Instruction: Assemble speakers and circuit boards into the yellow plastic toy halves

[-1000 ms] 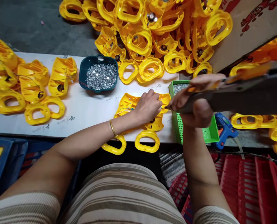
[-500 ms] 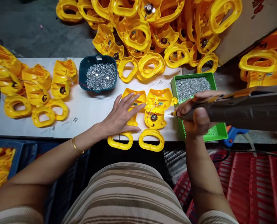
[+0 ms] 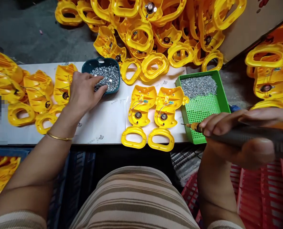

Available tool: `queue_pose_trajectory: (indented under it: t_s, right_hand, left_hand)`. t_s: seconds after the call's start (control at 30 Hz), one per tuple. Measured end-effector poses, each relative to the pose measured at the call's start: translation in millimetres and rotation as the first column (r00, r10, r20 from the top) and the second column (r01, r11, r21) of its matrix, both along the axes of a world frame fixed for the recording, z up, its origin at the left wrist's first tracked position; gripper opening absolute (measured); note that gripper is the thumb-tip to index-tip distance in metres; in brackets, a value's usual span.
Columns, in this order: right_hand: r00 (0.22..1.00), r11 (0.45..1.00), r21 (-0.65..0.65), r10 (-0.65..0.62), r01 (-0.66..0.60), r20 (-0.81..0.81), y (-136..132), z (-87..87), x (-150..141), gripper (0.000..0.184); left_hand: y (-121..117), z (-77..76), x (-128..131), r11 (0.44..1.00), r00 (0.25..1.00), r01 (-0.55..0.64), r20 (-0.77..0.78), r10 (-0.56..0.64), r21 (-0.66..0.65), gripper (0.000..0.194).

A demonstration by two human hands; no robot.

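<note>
My left hand [image 3: 85,90] reaches over the near left rim of a dark teal basket [image 3: 112,91] of small shiny metal pieces [image 3: 110,74]. Its fingers are apart, thumb and fingertips over the pieces; nothing shows between them. My right hand [image 3: 237,133] grips a dark electric screwdriver [image 3: 241,136], its thin bit pointing left over the green tray's near left edge. Two yellow plastic shells [image 3: 143,95] [image 3: 170,97] lie side by side, hollow side up, each with a round speaker, a small circuit board and thin wires. A ring-shaped handle [image 3: 133,137] is at the near end of each.
A green perforated tray [image 3: 198,111] of small screws [image 3: 198,86] stands right of the shells. More yellow shells [image 3: 39,87] lie at the table's left. A large pile of shells [image 3: 153,35] rises behind. Blue [image 3: 24,152] and red crates [image 3: 256,190] flank me below.
My left hand has left the shells and moved left to the teal basket. My right hand has drawn the screwdriver nearer to me and rightward, off the tray's screws.
</note>
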State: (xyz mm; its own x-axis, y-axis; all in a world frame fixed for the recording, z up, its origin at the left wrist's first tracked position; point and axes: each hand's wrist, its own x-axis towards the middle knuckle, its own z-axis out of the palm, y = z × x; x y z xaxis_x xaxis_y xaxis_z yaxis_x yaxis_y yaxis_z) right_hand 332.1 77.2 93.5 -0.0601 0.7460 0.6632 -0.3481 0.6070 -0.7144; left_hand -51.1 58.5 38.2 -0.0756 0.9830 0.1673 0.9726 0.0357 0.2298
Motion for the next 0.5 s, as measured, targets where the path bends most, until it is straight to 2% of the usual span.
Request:
queue_pose_trajectory:
  t_s: [0.03,0.1,0.23,0.37,0.5]
  right_hand:
    - [1.0,1.0,0.013,-0.008,0.008,-0.007,-3,0.1,0,0.027]
    - [0.998,0.998,0.018,-0.055,0.055,-0.013,-8,-2.2,-2,0.026]
    - [0.994,0.994,0.051,-0.099,0.097,0.035,-11,-7.9,-5,0.028]
    - [0.997,0.992,0.117,-0.052,0.045,0.064,-11,-7.2,0,0.03]
    - [0.998,0.999,0.009,-0.054,0.053,0.023,-14,-6.5,3,0.024]
  left_hand:
    - [6,-0.5,-6,0.998,0.999,-0.047,-0.017,0.046,-0.03,0.062]
    - [15,0.6,-9,0.992,0.999,-0.043,0.003,0.044,-0.119,0.064]
    - [21,7.4,-2,0.982,0.978,-0.037,0.194,0.073,-0.183,0.052]
    - [19,8.0,-3,0.996,0.938,-0.065,0.335,0.084,-0.067,0.042]
    - [18,1.9,-10,0.992,0.919,-0.118,0.384,0.09,0.05,0.038]
